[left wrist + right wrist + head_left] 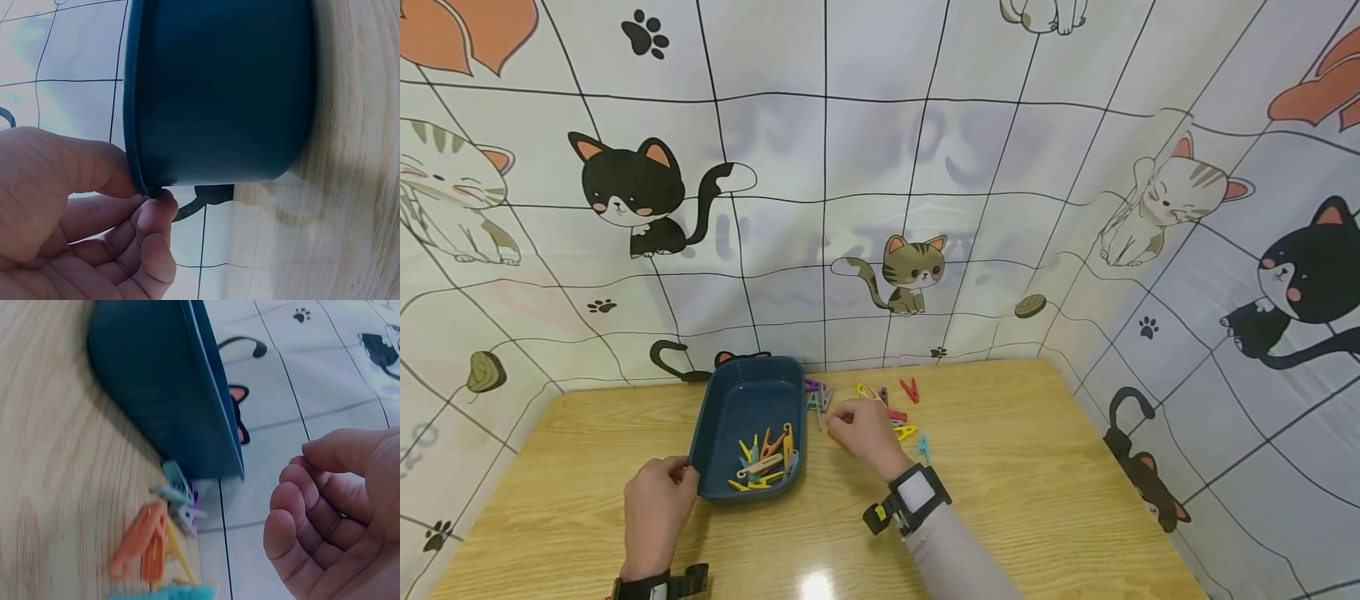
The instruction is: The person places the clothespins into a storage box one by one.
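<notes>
A dark blue plastic bin (752, 371) stands on the table, with several clothespins (762, 467) in yellow, orange, blue and cream in its near end. My left hand (658, 508) pinches the bin's near left rim between thumb and fingers. Loosely bent, my right hand (868, 433) hovers right of the bin near a loose heap of clothespins. Nothing shows between its fingers in the right wrist view, where the thumb lies close to the index fingertip. Beneath it lie an orange clothespin (140, 540) and a pale teal one (177, 481).
A red clothespin (911, 390) lies at the heap's far right, and a light blue one (922, 448) lies nearer, by the right wrist. The wooden table (1037, 500) meets a cat-print curtain (865, 183) behind and at both sides.
</notes>
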`<action>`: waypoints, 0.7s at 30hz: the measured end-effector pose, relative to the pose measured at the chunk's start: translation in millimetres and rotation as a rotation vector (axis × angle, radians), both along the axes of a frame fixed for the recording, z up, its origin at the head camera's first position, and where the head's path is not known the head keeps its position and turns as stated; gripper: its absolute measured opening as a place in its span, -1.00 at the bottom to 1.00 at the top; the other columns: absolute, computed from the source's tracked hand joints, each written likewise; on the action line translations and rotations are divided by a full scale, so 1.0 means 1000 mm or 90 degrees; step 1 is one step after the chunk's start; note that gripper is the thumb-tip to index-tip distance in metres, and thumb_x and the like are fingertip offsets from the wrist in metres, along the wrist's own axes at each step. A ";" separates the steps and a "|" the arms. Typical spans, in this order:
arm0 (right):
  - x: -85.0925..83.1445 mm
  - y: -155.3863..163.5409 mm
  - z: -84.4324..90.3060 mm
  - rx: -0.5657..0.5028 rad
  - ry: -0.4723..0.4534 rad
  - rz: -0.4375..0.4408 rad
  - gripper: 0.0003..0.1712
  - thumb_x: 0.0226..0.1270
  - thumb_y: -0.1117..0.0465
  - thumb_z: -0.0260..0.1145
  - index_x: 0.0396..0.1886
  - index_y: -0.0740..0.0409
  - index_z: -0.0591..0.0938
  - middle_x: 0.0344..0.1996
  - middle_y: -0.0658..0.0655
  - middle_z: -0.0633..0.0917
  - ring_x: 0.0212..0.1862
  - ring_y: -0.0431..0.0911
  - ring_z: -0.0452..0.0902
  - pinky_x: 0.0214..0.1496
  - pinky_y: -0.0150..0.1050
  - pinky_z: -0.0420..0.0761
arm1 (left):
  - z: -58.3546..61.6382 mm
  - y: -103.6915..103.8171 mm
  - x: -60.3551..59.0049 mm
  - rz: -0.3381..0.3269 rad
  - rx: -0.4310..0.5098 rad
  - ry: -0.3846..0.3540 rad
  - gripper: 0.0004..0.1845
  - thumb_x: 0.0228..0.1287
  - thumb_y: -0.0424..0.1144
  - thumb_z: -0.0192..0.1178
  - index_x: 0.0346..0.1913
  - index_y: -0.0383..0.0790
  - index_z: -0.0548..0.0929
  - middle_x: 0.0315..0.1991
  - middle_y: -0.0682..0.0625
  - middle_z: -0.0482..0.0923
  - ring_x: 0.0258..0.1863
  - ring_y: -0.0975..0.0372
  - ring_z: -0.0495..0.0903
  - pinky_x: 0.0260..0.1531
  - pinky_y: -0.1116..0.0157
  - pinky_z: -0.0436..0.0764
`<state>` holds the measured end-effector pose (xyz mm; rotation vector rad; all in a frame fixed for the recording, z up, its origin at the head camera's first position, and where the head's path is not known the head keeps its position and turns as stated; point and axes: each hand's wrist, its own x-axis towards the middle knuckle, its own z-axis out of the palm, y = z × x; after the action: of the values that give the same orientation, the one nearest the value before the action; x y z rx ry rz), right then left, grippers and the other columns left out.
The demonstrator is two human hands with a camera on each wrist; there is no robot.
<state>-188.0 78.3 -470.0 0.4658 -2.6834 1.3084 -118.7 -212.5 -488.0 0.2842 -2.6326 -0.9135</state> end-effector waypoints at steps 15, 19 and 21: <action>-0.006 0.032 -0.021 0.027 -0.034 -0.060 -0.86 0.35 0.28 0.38 -0.37 0.18 0.81 -0.48 0.03 0.76 -0.52 -0.28 0.42 -0.48 -0.40 0.41 | -0.002 -0.001 -0.001 0.006 0.004 0.002 -0.76 0.17 -0.45 0.17 -0.23 -0.57 0.76 -0.50 -0.20 0.61 -0.53 0.05 0.56 -0.55 0.21 0.42; -0.007 0.036 -0.030 0.060 -0.061 -0.049 -0.87 0.35 0.28 0.41 -0.37 0.20 0.82 -0.48 0.02 0.76 -0.54 -0.29 0.42 -0.50 -0.41 0.40 | -0.002 0.000 -0.001 0.007 0.009 -0.003 -0.76 0.18 -0.45 0.17 -0.22 -0.58 0.75 -0.48 -0.23 0.62 -0.52 0.05 0.57 -0.55 0.21 0.43; -0.007 0.038 -0.034 0.081 -0.075 -0.041 -0.88 0.34 0.28 0.43 -0.38 0.21 0.83 -0.47 0.01 0.75 -0.51 -0.29 0.44 -0.47 -0.40 0.44 | -0.001 0.000 -0.001 0.006 0.010 -0.004 -0.76 0.18 -0.45 0.17 -0.22 -0.58 0.75 -0.48 -0.23 0.62 -0.53 0.05 0.57 -0.56 0.21 0.43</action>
<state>-194.8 115.9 -504.2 0.3212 -2.8649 1.1881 -119.5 -212.8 -489.3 0.3047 -2.6280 -0.9329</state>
